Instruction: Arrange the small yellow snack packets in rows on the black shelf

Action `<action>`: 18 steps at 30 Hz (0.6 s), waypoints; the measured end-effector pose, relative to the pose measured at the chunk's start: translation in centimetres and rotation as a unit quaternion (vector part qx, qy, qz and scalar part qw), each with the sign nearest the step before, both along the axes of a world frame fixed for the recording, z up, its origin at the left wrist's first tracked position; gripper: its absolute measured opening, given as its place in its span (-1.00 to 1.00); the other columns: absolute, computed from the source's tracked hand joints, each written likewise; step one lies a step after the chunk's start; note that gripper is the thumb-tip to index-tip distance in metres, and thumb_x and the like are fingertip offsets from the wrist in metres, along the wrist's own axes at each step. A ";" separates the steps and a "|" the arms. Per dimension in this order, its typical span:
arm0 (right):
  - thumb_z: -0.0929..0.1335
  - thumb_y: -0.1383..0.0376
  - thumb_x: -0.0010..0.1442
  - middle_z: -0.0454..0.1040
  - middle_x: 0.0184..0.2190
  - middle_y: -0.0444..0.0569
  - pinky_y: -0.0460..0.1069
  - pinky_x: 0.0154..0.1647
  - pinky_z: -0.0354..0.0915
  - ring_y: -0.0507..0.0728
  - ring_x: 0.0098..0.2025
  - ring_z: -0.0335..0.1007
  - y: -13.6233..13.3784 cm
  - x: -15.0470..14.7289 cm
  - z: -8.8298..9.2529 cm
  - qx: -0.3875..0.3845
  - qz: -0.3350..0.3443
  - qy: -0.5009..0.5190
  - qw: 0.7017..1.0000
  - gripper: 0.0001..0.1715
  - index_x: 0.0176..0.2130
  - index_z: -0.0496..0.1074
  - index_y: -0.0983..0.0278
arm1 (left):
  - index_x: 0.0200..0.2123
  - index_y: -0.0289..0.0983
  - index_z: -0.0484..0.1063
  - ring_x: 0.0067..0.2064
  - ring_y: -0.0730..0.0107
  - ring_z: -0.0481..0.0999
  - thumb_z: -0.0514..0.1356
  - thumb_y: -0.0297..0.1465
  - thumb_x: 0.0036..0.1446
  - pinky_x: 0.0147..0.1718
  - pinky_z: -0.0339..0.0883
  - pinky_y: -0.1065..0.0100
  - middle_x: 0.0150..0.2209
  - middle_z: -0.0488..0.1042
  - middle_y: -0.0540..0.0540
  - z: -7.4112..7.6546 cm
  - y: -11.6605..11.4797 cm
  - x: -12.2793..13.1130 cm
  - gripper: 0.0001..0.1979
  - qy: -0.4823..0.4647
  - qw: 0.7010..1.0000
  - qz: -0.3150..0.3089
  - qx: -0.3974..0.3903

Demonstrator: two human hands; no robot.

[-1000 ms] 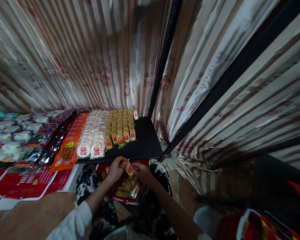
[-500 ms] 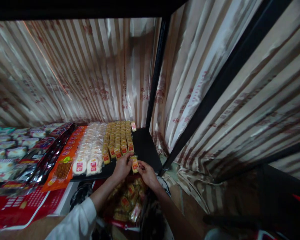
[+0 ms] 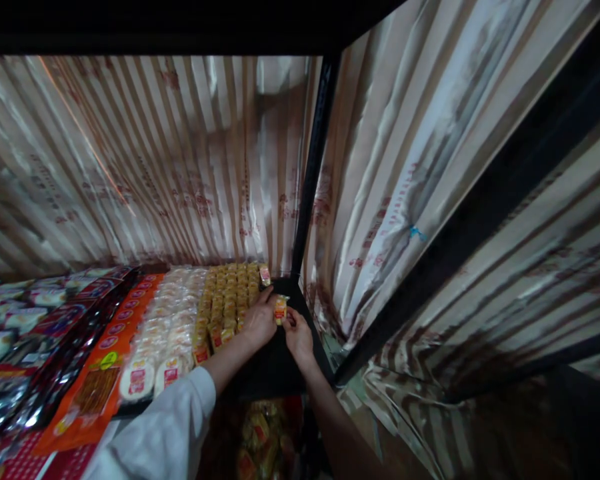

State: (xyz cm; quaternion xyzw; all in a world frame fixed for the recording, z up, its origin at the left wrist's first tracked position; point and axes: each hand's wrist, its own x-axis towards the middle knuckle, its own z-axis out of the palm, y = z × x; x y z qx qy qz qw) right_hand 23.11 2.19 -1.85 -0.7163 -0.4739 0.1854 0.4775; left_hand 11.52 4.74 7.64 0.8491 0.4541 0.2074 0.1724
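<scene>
A small yellow snack packet (image 3: 281, 311) with a red-and-yellow label stands upright between my hands. My right hand (image 3: 299, 337) is closed, pinching the packet's right edge between thumb and fingers. Just left of it, my left hand (image 3: 259, 323) has a finger stretched toward the back, beside the rows of gold-wrapped packets (image 3: 227, 293). Whether its fingertips touch the held packet is unclear. One packet with a pink-and-white face (image 3: 265, 274) sits at the back right end of those rows. The black shelf (image 3: 300, 373) lies under both hands.
Left of the gold rows are white round packaged cakes (image 3: 163, 333), an orange snack bag (image 3: 93, 393) and dark shiny bags (image 3: 55, 360). Loose gold packets (image 3: 263, 440) lie below the shelf edge. Black posts (image 3: 316, 160) and striped curtains (image 3: 205, 147) enclose the back and right.
Both hands have moved forward and up from the shelf's front edge, over the shelf, carrying the packet. The left hand has shifted beside the gold rows. The view has moved closer.
</scene>
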 end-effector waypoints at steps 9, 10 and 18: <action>0.20 0.35 0.08 0.48 -0.23 0.01 -0.04 -0.15 0.30 0.10 -0.20 0.41 7.7 0.6 0.4 -0.045 -0.013 -0.046 0.998 -0.59 -0.07 0.39 0.28 | -0.03 -0.40 0.35 0.17 0.18 0.18 -0.05 -0.56 0.08 0.14 0.04 0.20 0.08 0.31 -0.28 -0.3 5.4 2.8 -0.60 0.094 0.994 -0.024 0.045; 0.20 0.36 0.08 0.48 -0.23 0.03 -0.04 -0.16 0.30 0.11 -0.21 0.41 8.3 0.7 0.4 -0.053 -0.012 -0.054 0.997 -0.59 -0.07 0.39 0.30 | -0.05 -0.41 0.37 0.16 0.16 0.19 -0.06 -0.55 0.09 0.14 0.04 0.18 0.06 0.33 -0.30 -0.4 5.9 3.0 -0.62 0.103 0.993 -0.027 0.044; 0.19 0.37 0.11 0.48 -0.20 0.06 -0.05 -0.15 0.29 0.11 -0.15 0.39 11.9 1.0 -1.2 -0.038 0.014 -0.062 0.997 -0.61 -0.08 0.39 0.33 | -0.08 -0.39 0.40 0.16 0.13 0.19 -0.05 -0.52 0.10 0.17 -0.09 0.10 0.05 0.35 -0.30 -1.8 8.7 3.4 -0.64 0.121 0.991 -0.024 0.051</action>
